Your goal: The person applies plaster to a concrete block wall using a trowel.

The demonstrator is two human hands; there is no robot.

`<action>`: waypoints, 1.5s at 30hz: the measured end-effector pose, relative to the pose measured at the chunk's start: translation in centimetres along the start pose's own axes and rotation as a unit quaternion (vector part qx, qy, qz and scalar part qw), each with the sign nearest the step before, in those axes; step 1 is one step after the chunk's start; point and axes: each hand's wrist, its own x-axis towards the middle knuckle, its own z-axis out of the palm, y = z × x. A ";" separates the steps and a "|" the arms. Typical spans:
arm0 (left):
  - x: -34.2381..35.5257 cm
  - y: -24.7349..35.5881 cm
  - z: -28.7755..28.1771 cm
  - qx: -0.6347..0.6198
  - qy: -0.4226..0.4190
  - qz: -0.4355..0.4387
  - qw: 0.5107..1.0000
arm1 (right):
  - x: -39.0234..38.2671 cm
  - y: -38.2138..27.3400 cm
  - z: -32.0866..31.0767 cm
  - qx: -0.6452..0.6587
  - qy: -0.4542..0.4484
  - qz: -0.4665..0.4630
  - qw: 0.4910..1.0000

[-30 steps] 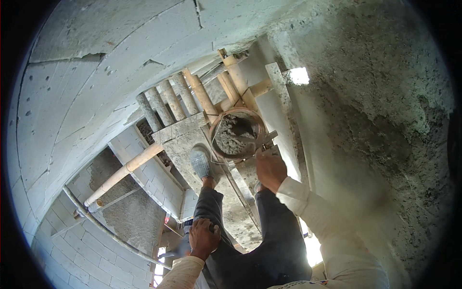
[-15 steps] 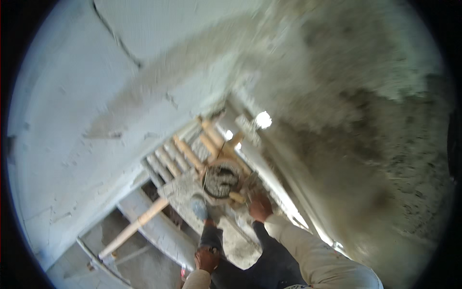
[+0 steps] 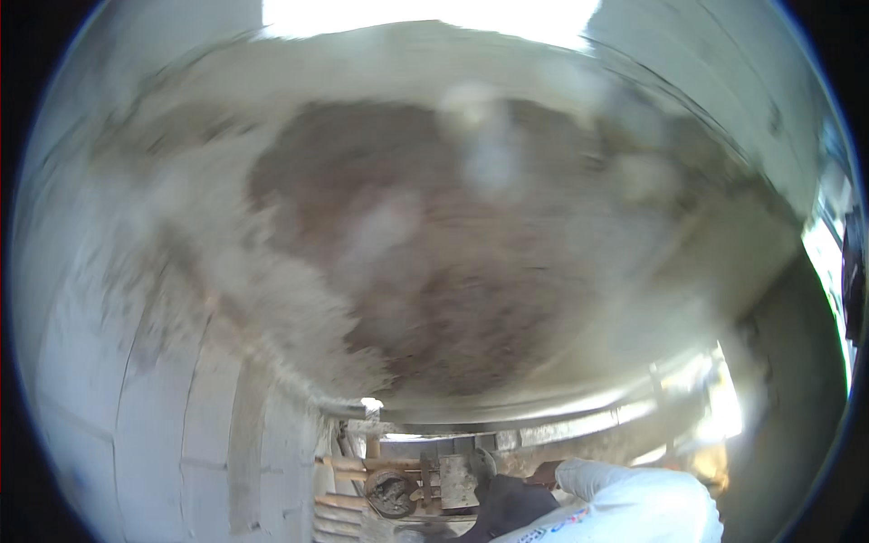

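My right hand is low in the view, at the end of a white sleeve. It lies against my dark trousers, near the knee. Its fingers are too small and blurred to make out, so I cannot tell whether it holds anything. Left of my legs stands a round pan with grey wet mortar in it. A small yellowish piece sits by the pan's right rim. One of my shoes rests beside a pale board. My left hand does not show.
A broad wall surface with a dark damp patch fills the middle. Pale block wall stands at the left. Wooden poles lie beside the pan. Bright gaps open at the lower right.
My view has swung up and round toward the damp wall. The pan and poles sit lower and smaller now. My left hand has left the view; my right hand has left the pan's side.
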 end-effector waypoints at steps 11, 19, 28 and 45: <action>12.7 26.9 0.7 -0.031 -0.215 0.054 0.975 | -0.2 10.8 -6.1 -0.135 0.151 -0.182 0.962; 14.9 45.9 4.3 -0.095 -0.341 0.010 0.935 | 0.7 23.9 -5.6 0.189 0.205 -0.001 0.960; 19.8 43.9 -0.9 -0.038 -0.392 -0.081 0.915 | -8.8 22.7 5.5 0.230 0.291 -0.149 0.916; 25.7 51.4 5.4 -0.147 -0.669 -0.148 0.713 | -14.8 23.4 9.3 0.536 0.289 0.065 0.791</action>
